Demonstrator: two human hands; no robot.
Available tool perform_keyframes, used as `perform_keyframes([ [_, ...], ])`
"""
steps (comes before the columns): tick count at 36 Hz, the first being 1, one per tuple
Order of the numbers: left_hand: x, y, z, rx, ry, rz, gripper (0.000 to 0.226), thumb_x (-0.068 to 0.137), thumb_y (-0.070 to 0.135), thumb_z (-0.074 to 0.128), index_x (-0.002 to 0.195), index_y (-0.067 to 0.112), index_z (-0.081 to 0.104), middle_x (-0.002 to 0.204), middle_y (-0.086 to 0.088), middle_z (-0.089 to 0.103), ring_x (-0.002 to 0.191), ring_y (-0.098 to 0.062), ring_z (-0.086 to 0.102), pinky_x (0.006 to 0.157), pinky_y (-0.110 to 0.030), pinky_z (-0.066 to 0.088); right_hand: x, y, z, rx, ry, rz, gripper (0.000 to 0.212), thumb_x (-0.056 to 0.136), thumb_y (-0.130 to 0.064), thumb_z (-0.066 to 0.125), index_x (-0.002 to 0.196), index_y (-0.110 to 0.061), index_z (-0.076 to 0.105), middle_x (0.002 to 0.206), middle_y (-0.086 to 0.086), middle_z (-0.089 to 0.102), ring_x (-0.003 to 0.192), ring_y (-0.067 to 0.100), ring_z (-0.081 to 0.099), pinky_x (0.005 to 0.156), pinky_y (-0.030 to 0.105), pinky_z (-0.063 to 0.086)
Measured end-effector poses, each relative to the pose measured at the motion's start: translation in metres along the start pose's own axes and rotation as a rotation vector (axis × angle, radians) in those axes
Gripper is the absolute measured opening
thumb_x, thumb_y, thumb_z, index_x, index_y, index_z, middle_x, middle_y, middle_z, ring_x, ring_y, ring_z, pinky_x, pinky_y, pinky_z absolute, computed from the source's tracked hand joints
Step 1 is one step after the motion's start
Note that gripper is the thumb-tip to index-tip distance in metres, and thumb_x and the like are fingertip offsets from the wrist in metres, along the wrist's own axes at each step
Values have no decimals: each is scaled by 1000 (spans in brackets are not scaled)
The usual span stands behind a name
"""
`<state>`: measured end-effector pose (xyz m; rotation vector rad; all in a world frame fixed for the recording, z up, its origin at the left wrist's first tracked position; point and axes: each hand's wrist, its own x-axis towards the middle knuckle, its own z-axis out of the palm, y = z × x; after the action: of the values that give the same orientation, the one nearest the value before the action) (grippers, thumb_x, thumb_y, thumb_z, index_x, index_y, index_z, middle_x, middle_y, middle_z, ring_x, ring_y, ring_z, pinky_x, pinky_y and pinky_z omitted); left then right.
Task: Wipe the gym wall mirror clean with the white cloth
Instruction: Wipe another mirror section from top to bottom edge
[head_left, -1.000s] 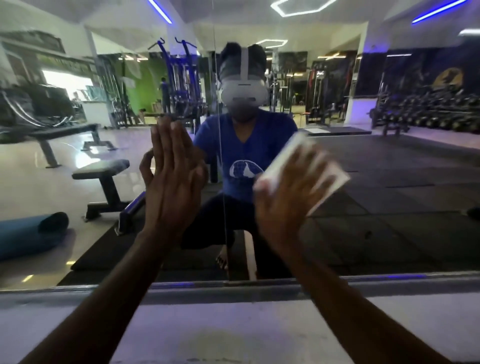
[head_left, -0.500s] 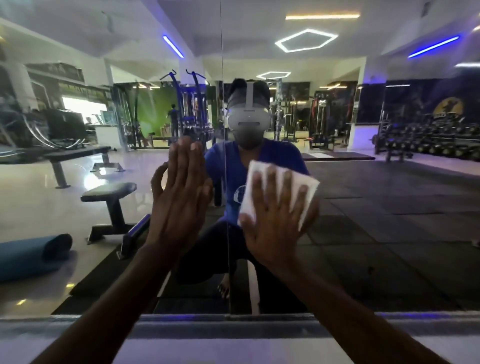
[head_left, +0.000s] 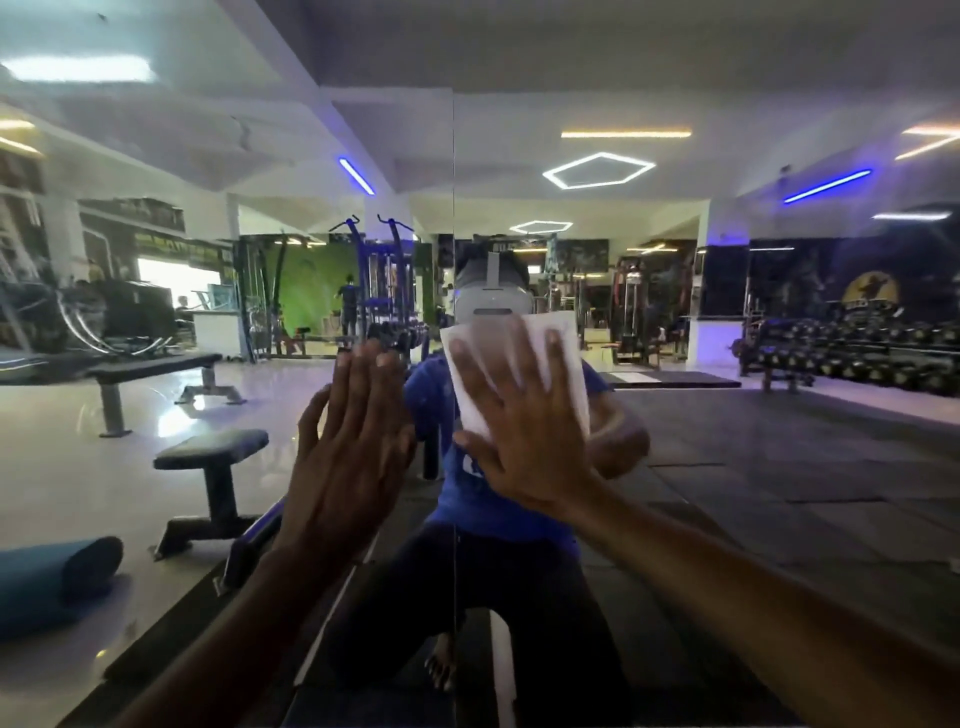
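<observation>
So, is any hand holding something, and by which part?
The right hand presses the cloth flat on the mirror, fingers spread over its middle. The left hand holds nothing.

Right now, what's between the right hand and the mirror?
In the head view, the white cloth lies between the right hand and the mirror.

Setting: commercial gym, seen mostly as reflection in a wall mirror filling the frame. Evidence: flat weight benches at centre left; blue cable/pull-up station at upper centre; long dumbbell rack at right edge; rolled blue mat at lower left; dark rubber floor tiles at right, pale glossy floor at left. Ceiling carries hexagonal light outlines and blue strip lights.
</observation>
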<state>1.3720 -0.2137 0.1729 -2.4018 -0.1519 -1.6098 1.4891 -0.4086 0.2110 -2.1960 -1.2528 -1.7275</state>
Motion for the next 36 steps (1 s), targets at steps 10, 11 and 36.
perform_keyframes([
  [10, 68, -9, -3, 57, 32, -5, 73, 109, 47, 19, 167, 5, 4, 175, -16, -3, 163, -28, -3, 130, -45, 6, 23, 154, -53, -118, 101, 344, 79, 105, -60, 24, 171, -21, 4, 178, 10, -1, 164, 34, -2, 128, 64, 7],
  [11, 68, -8, -2, 45, 46, -2, 74, 109, 48, 19, 167, 4, 5, 175, -17, -2, 163, -28, -2, 131, -46, 8, 25, 137, -47, -108, 146, 462, 81, 105, -63, 23, 171, -20, 3, 178, 10, -2, 164, 35, -3, 128, 65, 7],
  [36, 47, -17, -3, 71, 57, 63, 69, 108, 37, 28, 167, 6, 12, 176, -15, 4, 163, -29, 3, 130, -49, 15, -72, -27, 22, 94, -31, 138, 83, 103, -57, 44, 171, -22, 11, 179, 8, 0, 164, 38, -3, 125, 71, 11],
])
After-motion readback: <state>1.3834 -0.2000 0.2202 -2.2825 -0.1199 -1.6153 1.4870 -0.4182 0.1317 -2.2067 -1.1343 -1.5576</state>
